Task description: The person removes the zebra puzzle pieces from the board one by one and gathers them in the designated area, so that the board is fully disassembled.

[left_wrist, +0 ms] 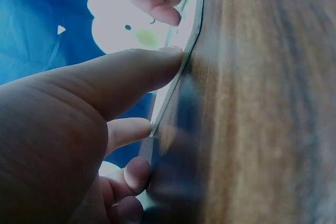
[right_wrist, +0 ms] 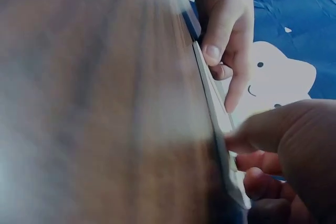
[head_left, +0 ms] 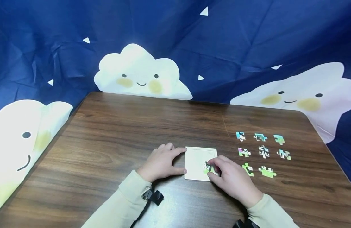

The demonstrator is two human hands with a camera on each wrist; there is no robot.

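Observation:
A square, pale puzzle board (head_left: 196,161) with a thin line along its border lies flat on the table. My left hand (head_left: 163,163) is at the board's left side, index fingertip at the far corner and thumb against the edge lower down, both fairly straight. At the board's near right corner, my right hand (head_left: 233,179) pinches a jigsaw piece (head_left: 206,168) printed in green, black and white between thumb and index finger. Part of that piece is hidden under the fingers. In the left wrist view, the left thumb (left_wrist: 142,72) touches the board's thin edge.
Several loose jigsaw pieces lie in spaced rows right of the board, among them a green piece (head_left: 267,172) and a blue-green corner piece (head_left: 279,139). Beneath everything is a brown wood-grain table (head_left: 129,126). A blue cloth (head_left: 164,25) with smiling clouds hangs behind it.

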